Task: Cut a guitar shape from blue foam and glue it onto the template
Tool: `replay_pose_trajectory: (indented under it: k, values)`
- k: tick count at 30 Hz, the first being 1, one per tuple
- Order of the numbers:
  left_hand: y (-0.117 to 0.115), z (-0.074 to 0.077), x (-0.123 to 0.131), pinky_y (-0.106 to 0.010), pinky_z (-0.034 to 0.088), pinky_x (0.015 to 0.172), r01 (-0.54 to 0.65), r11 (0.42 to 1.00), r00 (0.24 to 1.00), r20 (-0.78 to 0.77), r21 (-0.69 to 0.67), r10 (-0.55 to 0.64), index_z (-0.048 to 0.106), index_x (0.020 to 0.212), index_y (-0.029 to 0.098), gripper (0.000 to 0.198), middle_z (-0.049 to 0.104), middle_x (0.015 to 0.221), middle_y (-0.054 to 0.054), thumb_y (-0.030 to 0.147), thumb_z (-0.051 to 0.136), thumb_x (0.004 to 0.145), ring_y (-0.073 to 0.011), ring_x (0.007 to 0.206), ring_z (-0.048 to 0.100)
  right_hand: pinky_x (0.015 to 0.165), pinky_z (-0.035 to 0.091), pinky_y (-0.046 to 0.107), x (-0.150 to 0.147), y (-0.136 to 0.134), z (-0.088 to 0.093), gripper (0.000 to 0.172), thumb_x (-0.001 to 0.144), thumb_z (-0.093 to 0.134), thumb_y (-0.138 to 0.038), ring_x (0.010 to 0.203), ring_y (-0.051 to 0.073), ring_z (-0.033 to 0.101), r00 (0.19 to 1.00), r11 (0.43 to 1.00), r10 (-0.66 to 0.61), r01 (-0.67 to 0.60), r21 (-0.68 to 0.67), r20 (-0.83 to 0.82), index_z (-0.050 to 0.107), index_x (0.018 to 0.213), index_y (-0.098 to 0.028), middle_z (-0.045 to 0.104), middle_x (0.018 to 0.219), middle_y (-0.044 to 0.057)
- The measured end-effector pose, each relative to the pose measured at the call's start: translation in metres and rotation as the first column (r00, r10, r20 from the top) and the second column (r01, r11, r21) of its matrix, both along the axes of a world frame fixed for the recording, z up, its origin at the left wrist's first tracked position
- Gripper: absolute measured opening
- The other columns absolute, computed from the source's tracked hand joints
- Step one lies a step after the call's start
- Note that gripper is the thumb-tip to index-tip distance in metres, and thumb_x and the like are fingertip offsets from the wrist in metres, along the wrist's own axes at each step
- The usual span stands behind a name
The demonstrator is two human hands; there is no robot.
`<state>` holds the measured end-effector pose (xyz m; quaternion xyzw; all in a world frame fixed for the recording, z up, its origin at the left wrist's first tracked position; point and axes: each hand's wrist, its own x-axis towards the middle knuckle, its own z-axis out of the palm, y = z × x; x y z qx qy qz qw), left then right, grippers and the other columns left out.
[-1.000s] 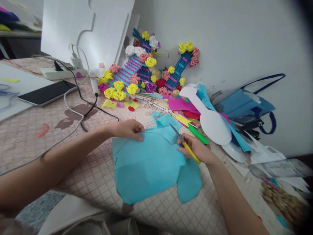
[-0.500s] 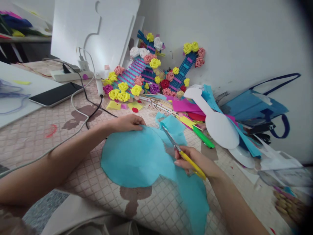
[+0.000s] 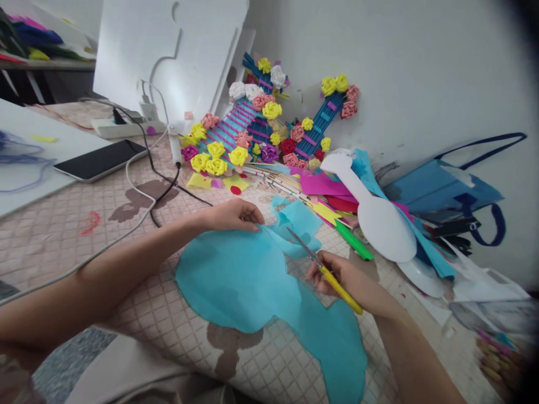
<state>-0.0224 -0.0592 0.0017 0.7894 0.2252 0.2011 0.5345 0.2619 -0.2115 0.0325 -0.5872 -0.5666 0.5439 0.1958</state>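
On the quilted pink tablecloth (image 3: 63, 224) right in front of me lies a turquoise paper sheet (image 3: 236, 280), a rounded shape with a curved outline that spreads from the middle of the table down toward the near right edge. It sits between my two hands.

My left hand (image 3: 236, 215) rests at the sheet's far edge, fingers curled down and pinching the paper there, with the forearm running along the sheet's left side. My right hand (image 3: 341, 278) is closed around the yellow handles of a pair of scissors (image 3: 324, 269), just at the sheet's right edge. The blades point up and left toward the left hand, their tips over a loose, crumpled strip of the same turquoise paper at the sheet's far side. I cannot tell how far the blades stand apart.

Beyond the right hand a green marker (image 3: 353, 241) lies beside a white spoon-shaped cutout (image 3: 379, 219), on a heap of coloured paper scraps. Further back a blue frame covered in paper roses (image 3: 252, 129) leans by the wall, with a blue bag (image 3: 442, 185) to its right. Well to the left are a dark phone (image 3: 101, 160) and a white power strip (image 3: 122, 128) with cables trailing over the cloth.
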Motion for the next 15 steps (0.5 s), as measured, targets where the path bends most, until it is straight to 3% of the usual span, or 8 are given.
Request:
replay_pose_trajectory:
  k: [4, 7, 11, 15]
  values:
    - [-0.007, -0.001, 0.008, -0.028, 0.050, 0.072, 0.035, 0.998, 0.993, 0.115, -0.060, -0.028, 0.047, 0.094, 0.017, 0.031, 0.072, 0.094, -0.009, 0.023, 0.070, 0.075, -0.0158, 0.083, 0.068, 0.064, 0.049, 0.028, -0.004, 0.003, -0.001, 0.030, 0.069, 0.075, -0.039, 0.070, 0.015, 0.058, 1.000, 0.998, 0.005, -0.006, 0.059, 0.016, 0.055, 0.081, -0.021, 0.060, 0.077, -0.001]
    - [-0.013, 0.004, 0.011, -0.026, 0.049, 0.069, 0.029, 1.000, 0.982, 0.186, -0.001, -0.028, 0.040, 0.084, 0.019, 0.024, 0.071, 0.096, -0.011, 0.018, 0.064, 0.080, -0.0159, 0.085, 0.068, 0.065, 0.049, 0.029, -0.001, 0.006, -0.003, 0.031, 0.072, 0.071, -0.044, 0.072, 0.016, 0.057, 0.999, 0.993, -0.034, 0.030, 0.118, 0.032, 0.053, 0.081, -0.020, 0.062, 0.082, 0.002]
    - [-0.014, 0.012, 0.008, -0.026, 0.049, 0.074, 0.041, 0.975, 0.989, 0.133, 0.216, -0.071, 0.053, 0.071, 0.015, 0.012, 0.070, 0.087, -0.008, 0.011, 0.053, 0.082, -0.0189, 0.094, 0.067, 0.054, 0.043, 0.025, 0.005, 0.009, -0.008, 0.031, 0.077, 0.063, -0.049, 0.064, 0.014, 0.053, 0.994, 0.975, -0.104, 0.096, 0.200, 0.033, 0.052, 0.084, -0.020, 0.061, 0.080, 0.003]
    - [-0.013, 0.015, 0.006, -0.026, 0.050, 0.079, 0.129, 0.946, 0.989, 0.034, 0.296, -0.146, 0.071, 0.087, 0.016, 0.026, 0.073, 0.093, -0.007, 0.009, 0.046, 0.085, -0.0168, 0.088, 0.067, 0.048, 0.037, 0.023, 0.009, 0.010, -0.012, 0.038, 0.077, 0.065, -0.054, 0.059, 0.012, 0.048, 0.992, 0.953, -0.129, 0.123, 0.276, 0.005, 0.051, 0.091, -0.021, 0.061, 0.085, 0.004]
